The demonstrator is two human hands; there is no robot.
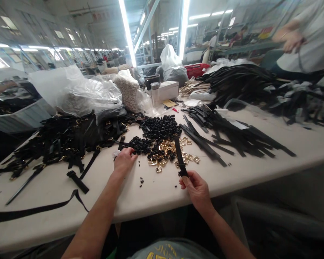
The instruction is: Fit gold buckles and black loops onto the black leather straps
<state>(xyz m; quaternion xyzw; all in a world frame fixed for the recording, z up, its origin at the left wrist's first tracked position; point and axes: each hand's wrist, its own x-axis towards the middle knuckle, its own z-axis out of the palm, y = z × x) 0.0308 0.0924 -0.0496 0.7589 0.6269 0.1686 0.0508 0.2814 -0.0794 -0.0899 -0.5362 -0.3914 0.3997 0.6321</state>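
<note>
head view: white box [169, 90] and bottle [155, 95] stand beyond heaped black loops [162, 127].

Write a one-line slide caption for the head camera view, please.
Right hand holding a black strap near gold buckles, left hand at the edge of a heap of small black pieces.

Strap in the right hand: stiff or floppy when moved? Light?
The black strap is probably fairly stiff: gripped near its lower end by the right hand, it extends almost straight. It may still bend under load, if it resembles the long black strip curving at lower left. It looks light for its length, being thin and narrow.
</note>
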